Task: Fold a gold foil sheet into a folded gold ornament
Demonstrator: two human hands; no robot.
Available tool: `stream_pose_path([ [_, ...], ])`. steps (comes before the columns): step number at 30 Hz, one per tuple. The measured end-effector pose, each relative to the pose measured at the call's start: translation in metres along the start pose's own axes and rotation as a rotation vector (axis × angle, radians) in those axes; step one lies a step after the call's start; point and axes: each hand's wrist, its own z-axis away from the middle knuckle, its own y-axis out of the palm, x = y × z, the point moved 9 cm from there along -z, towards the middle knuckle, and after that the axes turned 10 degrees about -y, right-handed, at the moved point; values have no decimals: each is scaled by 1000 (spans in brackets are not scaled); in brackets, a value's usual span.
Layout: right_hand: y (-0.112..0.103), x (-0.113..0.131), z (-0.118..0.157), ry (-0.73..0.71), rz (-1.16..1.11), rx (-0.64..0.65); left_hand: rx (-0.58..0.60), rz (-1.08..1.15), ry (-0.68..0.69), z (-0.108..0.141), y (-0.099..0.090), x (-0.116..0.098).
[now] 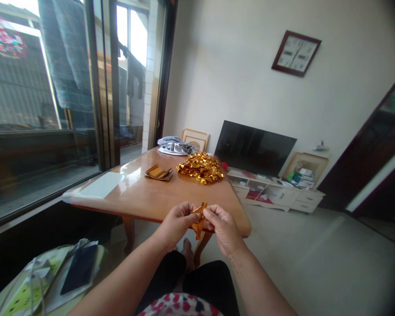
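A piece of folded gold foil paper [198, 228] is held upright between my two hands, just in front of the table's near edge. My left hand [181, 221] pinches it from the left with thumb and fingers. From the right, my right hand [222, 226] grips its upper part in a thumb pinch. Farther back on the wooden table [145, 193] lies a heap of shiny folded gold foil pieces [202, 167]. Left of that heap rests a small stack of flat gold paper sheets [159, 173].
Folded cloth [174, 145] lies at the table's far end, and a white sheet [102, 184] at its left. A stool [100, 259] at lower left bears a dark phone [79, 268] and a cable. A television [255, 147] stands on a white cabinet [276, 197] beyond.
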Motion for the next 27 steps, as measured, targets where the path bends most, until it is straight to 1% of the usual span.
stream_pose_path([
  [3, -1, 4, 0, 7, 43, 39, -5, -56, 14, 2, -4, -6],
  [6, 1, 9, 1, -1, 71, 79, 0, -97, 32, 5, -4, -11],
  [11, 3, 16, 1, -34, 110, 50, 14, -83, 90, 6, 4, -16],
  [14, 3, 17, 2, -33, 100, 21, 41, -42, 94, 6, 8, -14],
  [18, 1, 16, 1, -33, 91, 12, 53, -61, 108, 4, 8, -12],
  [19, 1, 16, 0, -45, 105, 14, 29, -106, 134, 3, 6, -14],
  [20, 0, 16, 0, -62, 127, 16, -21, -178, 182, 4, 2, -17],
  [22, -2, 18, -1, -108, 197, 9, -188, -380, 334, 10, -6, -31],
  [24, -4, 21, -2, -151, 275, -9, -348, -578, 499, 20, -8, -45],
  [25, -4, 22, -2, -167, 306, -18, -391, -647, 559, 25, -6, -50],
  [27, -5, 24, -2, -190, 339, -37, -408, -720, 619, 29, -1, -54],
])
